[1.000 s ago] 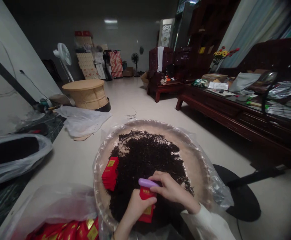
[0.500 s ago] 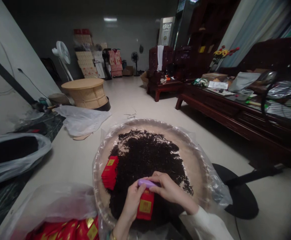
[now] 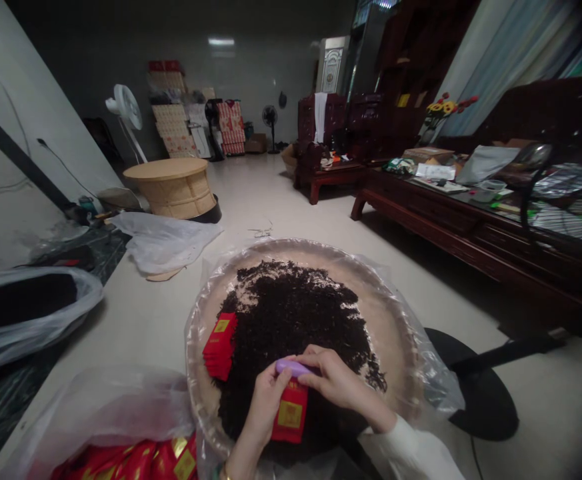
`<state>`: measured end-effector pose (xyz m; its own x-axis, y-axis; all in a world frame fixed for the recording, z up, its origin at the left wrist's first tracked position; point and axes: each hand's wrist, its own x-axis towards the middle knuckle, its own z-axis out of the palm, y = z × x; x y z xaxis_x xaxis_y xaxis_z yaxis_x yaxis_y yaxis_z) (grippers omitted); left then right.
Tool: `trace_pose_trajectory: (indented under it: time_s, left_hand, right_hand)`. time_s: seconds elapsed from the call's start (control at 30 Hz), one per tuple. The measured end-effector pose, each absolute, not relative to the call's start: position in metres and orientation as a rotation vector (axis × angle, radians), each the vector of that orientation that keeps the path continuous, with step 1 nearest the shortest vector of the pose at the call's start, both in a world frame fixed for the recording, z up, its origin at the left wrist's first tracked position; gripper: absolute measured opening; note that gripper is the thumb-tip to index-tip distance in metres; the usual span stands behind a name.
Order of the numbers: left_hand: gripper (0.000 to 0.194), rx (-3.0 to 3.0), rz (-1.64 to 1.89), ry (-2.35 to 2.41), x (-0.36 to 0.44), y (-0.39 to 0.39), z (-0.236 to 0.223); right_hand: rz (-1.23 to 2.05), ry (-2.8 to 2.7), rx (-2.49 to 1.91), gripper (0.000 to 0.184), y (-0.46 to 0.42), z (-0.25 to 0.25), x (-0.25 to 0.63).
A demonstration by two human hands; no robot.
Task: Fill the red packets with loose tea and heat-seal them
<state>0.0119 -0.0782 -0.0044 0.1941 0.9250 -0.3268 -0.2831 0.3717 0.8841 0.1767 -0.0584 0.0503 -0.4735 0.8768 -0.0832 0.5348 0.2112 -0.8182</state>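
A red packet point(image 3: 288, 417) with a yellow label hangs upright over dark loose tea leaves point(image 3: 295, 307). Across its top edge lies a small purple device point(image 3: 292, 367), which looks like a mini bag sealer. My right hand point(image 3: 335, 375) is closed around the device's right end. My left hand point(image 3: 269, 393) pinches at the packet's top left corner, its fingertips also touching the device's left end. A stack of flat red packets point(image 3: 219, 347) rests on the leaves at the left of the round tray point(image 3: 393, 320).
Below left, a clear plastic bag point(image 3: 121, 393) holds many red packets point(image 3: 141, 460). Another plastic-lined container point(image 3: 88, 293) with dark contents stands at far left. A black stand base point(image 3: 491, 400) is on the right, near a dark wooden table point(image 3: 451, 233).
Both hands, the purple device and the packet stay almost in place. The packet's lower end has swung slightly toward the left and down.
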Motion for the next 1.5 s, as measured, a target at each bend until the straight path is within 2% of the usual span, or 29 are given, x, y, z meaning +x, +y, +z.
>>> trace_pose_trajectory:
  time_s: [0.17, 0.37, 0.6, 0.73, 1.37, 1.5]
  left_hand:
    - [0.063, 0.811, 0.756, 1.036, 0.01, -0.08, -0.006]
    - [0.061, 0.829, 0.74, 1.025, 0.009, -0.078, -0.003]
    - [0.056, 0.865, 0.729, 1.046, 0.012, -0.079, -0.001]
    - [0.057, 0.86, 0.732, 1.047, 0.01, -0.079, 0.0]
    - [0.055, 0.891, 0.727, 1.065, 0.008, -0.077, 0.0]
    - [0.06, 0.847, 0.76, 1.062, 0.007, -0.077, -0.003]
  right_hand:
    - [1.113, -2.04, -1.334, 0.018, -0.053, 0.046, 0.183]
    - [1.155, -1.971, -1.411, 0.036, -0.047, 0.042, 0.203]
    - [1.123, -2.033, -1.315, 0.018, -0.051, 0.042, 0.188]
    - [1.11, -2.038, -1.331, 0.024, -0.052, 0.041, 0.186]
    - [1.124, -2.023, -1.268, 0.018, -0.058, 0.04, 0.184]
    - [1.148, -1.847, -1.29, 0.03, -0.048, 0.024, 0.197]
